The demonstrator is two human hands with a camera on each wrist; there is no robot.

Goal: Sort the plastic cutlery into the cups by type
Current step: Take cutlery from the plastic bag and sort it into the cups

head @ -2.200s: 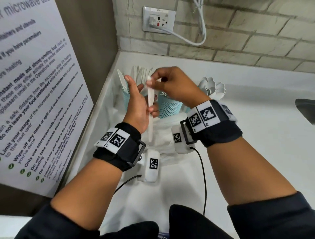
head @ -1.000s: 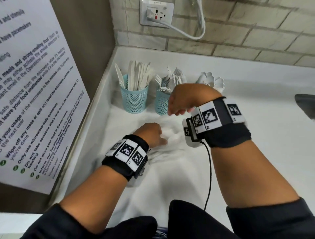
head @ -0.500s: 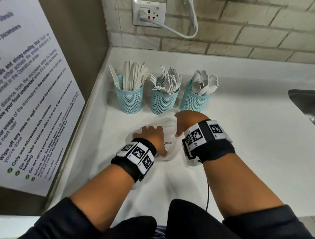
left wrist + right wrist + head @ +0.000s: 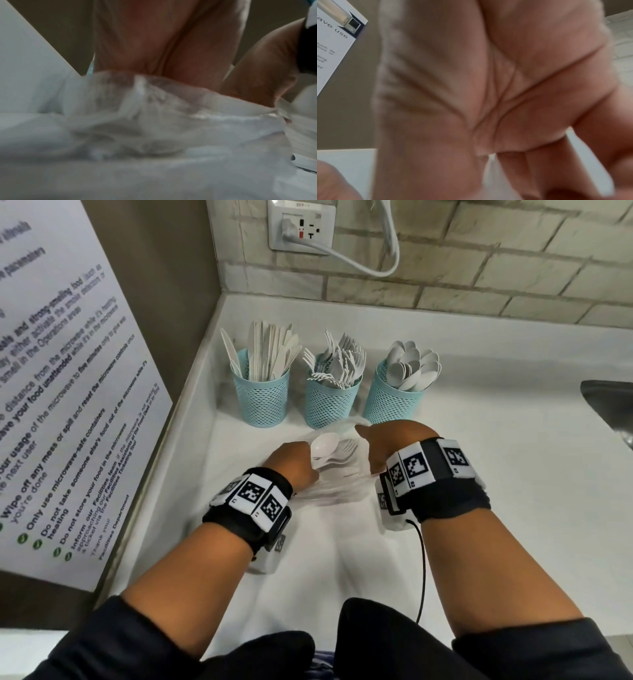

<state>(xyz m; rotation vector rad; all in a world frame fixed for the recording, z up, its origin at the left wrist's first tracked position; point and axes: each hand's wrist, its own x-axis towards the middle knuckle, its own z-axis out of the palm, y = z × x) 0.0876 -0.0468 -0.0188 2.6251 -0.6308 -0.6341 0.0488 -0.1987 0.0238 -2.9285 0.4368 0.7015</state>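
Wall notice [image 4: 65, 412]: "microwave-safe containers" | left hand [image 4: 297, 465] grips cutlery bag [image 4: 337, 474] | right hand [image 4: 390, 445] fingers: unclear

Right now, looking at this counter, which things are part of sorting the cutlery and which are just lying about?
Part of the job:
knife cup
fork cup
spoon cup
clear bag of cutlery
loose spoon
left hand
right hand

Just lying about:
microwave notice
wall socket
white cable
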